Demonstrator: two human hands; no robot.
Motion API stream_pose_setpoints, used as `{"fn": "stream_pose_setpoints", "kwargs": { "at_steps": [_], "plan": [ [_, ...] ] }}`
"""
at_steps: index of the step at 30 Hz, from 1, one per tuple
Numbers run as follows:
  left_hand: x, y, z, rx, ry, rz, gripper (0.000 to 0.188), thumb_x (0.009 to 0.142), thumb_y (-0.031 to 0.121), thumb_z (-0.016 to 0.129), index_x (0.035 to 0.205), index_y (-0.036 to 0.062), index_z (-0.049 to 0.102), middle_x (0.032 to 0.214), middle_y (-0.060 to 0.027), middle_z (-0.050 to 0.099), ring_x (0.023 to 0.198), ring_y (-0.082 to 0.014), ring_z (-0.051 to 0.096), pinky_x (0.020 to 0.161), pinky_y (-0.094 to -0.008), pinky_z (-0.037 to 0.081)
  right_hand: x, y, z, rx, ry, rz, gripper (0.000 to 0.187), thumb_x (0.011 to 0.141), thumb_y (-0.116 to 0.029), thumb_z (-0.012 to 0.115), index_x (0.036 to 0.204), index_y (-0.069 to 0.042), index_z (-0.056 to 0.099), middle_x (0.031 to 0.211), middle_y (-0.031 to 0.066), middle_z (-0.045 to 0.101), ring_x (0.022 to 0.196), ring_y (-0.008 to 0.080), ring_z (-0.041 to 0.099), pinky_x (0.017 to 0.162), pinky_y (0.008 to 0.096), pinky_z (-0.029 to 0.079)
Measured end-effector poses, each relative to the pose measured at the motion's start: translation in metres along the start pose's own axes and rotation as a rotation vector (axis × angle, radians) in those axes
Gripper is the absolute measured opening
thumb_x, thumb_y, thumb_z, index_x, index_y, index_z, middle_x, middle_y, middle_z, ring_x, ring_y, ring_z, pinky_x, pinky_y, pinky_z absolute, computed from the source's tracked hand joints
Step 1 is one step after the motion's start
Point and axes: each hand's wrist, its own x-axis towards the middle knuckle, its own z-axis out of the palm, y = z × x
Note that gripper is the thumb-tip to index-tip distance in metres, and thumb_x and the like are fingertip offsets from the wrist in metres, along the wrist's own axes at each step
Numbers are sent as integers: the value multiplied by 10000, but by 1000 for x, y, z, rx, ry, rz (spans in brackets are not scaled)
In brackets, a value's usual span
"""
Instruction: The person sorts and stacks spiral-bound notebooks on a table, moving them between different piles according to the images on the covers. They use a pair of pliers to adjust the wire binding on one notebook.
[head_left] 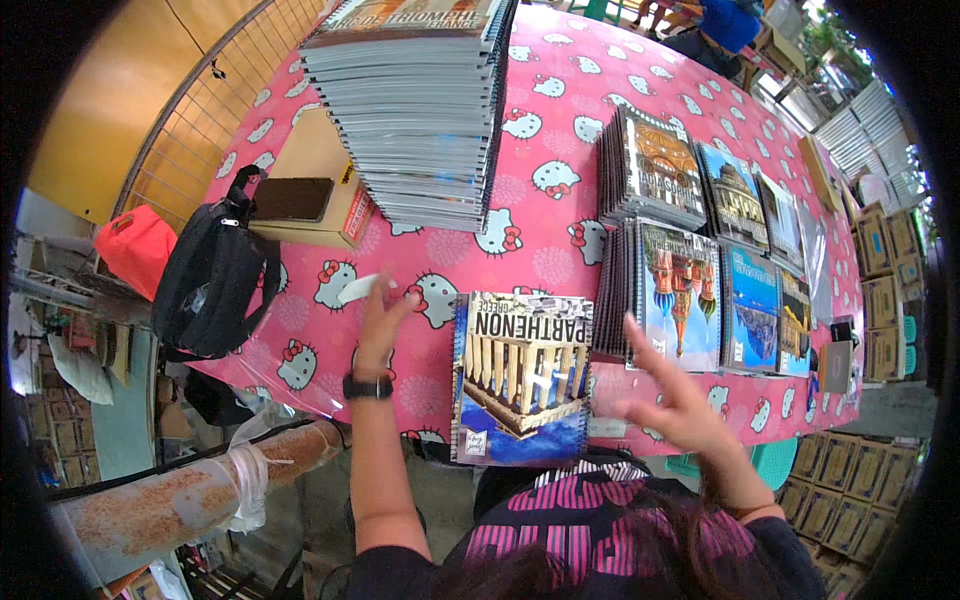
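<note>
In front of me a spiral-bound notebook (522, 390) lies upside down to my view, its cover showing a columned temple over blue. It sits near the table's front edge. To its left is my left hand (381, 318), with a dark band on the wrist; a small white strip (362, 288) is pinched at its fingertips. My right hand (672, 398) hovers to the notebook's right, fingers spread and holding nothing. Close beyond that hand stands a stack of notebooks with a colourful-domes cover (680, 290).
A tall notebook stack (420, 140) rises at the back left. Beside it a phone (292, 199) rests on a cardboard box (300, 150), near a black bag (205, 280). More notebook piles (735, 195) fill the right. A pink cat-patterned cover (560, 255) lies over the table.
</note>
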Motion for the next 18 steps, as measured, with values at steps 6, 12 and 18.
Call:
{"fn": "stream_pose_setpoints", "kwargs": {
  "at_steps": [6,12,18],
  "plan": [
    [115,-16,12,252,418,603,732,590,75,741,1227,-21,394,1199,-176,483,1117,-281,451,949,-351,351,111,20,-27,337,-149,45,612,815,-225,588,1328,-25,321,1340,142,381,1178,211,418,951,333,346],
    [163,0,-7,111,-123,421,601,554,21,753,1099,0,501,1038,-100,591,965,-213,546,866,-335,422,222,49,14,518,-38,345,526,779,-290,586,1214,-23,455,1157,125,536,1058,210,505,823,317,424],
    [148,9,-12,288,-155,293,555,542,-7,735,1059,-7,534,1013,-93,596,929,-210,557,843,-318,431,314,71,37,-21,154,300,548,724,-109,556,1246,-33,411,1038,105,575,837,183,565,669,288,458]
  ]
}}
